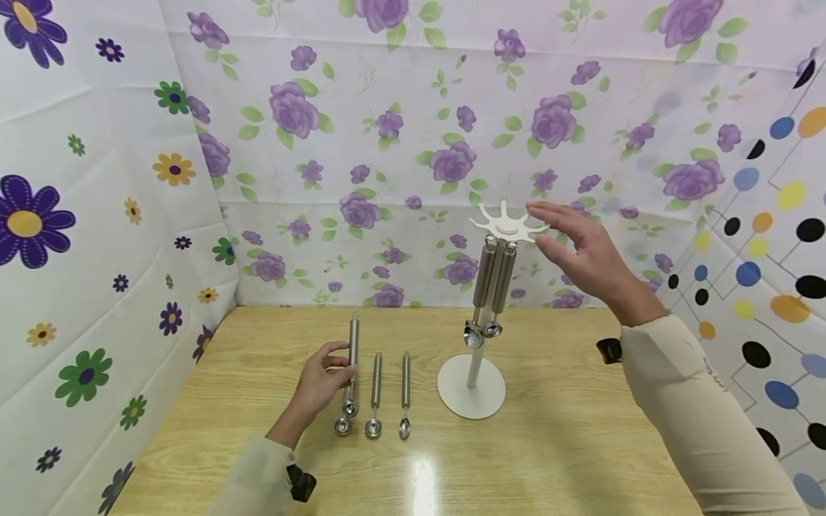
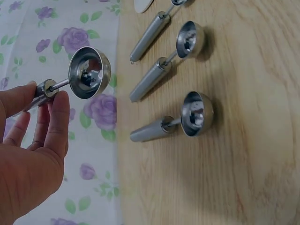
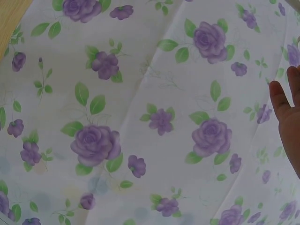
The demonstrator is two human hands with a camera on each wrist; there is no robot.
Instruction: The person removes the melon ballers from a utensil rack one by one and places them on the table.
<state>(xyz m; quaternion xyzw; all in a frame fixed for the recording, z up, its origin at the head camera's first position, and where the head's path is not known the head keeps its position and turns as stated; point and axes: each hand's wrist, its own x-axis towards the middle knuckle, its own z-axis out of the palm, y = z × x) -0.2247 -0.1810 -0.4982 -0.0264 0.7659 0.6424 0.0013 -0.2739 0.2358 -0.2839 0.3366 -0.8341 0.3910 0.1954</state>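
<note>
My left hand [image 1: 320, 381] pinches the handle of a steel scoop [image 1: 353, 340] between thumb and fingers. In the left wrist view, this scoop's deep round bowl [image 2: 89, 73] faces the camera, raised off the table. Below it lie a scoop with a similar bowl [image 2: 197, 114], a middle scoop [image 1: 377, 387] and a narrower-looking one [image 1: 405, 390]. My right hand [image 1: 590, 258] is at the white stand's top [image 1: 506, 228], thumb and fingers spread either side of a prong. Steel scoops [image 1: 485, 276] hang from the stand's near prongs. Only part of the right hand shows in the right wrist view.
The stand's round white base [image 1: 490, 405] rests on the wooden table [image 1: 555, 459], right of the lying scoops. Flowered cloth [image 1: 361, 143] hangs behind the table, with patterned cloths along the left and right sides.
</note>
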